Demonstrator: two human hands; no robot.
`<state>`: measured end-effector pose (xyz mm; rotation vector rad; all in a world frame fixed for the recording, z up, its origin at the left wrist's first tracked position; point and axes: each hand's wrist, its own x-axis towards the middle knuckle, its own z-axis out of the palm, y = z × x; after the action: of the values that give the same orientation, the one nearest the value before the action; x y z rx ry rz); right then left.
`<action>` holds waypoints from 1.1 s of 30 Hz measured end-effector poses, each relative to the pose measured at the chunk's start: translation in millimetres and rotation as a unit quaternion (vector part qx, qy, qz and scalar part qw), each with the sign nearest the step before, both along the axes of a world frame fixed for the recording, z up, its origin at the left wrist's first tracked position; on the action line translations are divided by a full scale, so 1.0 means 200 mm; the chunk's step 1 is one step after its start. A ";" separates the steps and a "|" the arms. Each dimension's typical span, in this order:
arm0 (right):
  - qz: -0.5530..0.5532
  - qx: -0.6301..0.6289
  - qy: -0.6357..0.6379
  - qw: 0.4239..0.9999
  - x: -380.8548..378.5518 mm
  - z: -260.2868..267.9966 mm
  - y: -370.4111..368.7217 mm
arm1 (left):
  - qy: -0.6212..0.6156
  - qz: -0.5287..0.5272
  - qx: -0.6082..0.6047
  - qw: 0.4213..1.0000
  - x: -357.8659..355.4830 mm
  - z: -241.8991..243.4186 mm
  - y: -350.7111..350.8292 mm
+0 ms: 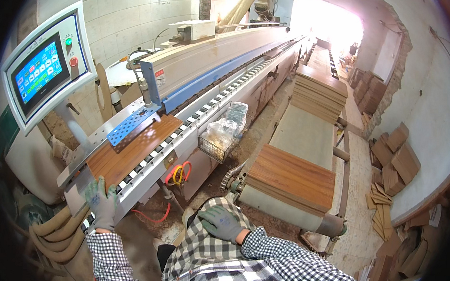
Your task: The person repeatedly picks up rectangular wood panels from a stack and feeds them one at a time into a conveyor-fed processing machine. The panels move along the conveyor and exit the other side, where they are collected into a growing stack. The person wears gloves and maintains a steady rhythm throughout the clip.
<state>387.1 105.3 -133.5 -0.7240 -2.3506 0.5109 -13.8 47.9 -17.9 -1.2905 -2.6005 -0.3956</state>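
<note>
A wood-grain laminate board (136, 151) lies on the infeed of an edge-banding machine (221, 56), partly beneath a perforated blue guard plate (132, 126). My gloved left hand (101, 202) rests flat at the board's near end, fingertips touching it. On my lap, over a checked apron, lies my gloved right hand (220, 221), holding nothing. A stack of similar boards (293, 174) sits to my right on a roller-driven belt conveyor (282, 206). Black-and-white rollers (159, 149) run along the machine's edge beside the board.
At left stands a control panel (41, 68) with a lit touchscreen. A wire basket (216, 145) holding plastic bags and red-handled scissors (181, 172) hang on the machine's side. Another board stack (319, 94) sits farther along the conveyor. Offcuts (393, 160) lean against the right wall.
</note>
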 end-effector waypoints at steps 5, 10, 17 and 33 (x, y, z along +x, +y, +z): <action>-0.113 -0.020 0.103 0.988 0.09 0.10 0.03 | 0.011 -0.029 0.033 0.999 0.15 0.04 0.14; -0.334 0.066 0.124 0.932 0.56 0.07 0.15 | 0.059 -0.053 0.031 0.996 0.18 0.02 0.13; -0.686 0.133 0.097 0.709 1.45 0.07 0.14 | 0.075 -0.056 0.034 0.995 0.17 -0.01 0.12; -0.584 -0.138 0.541 0.589 2.10 -0.45 -0.03 | 0.039 -0.059 0.013 0.997 0.20 0.02 0.16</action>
<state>807.0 98.5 -222.5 -1.3580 -0.3729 0.4476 25.2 79.7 -14.8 -1.4268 -2.4544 -0.3906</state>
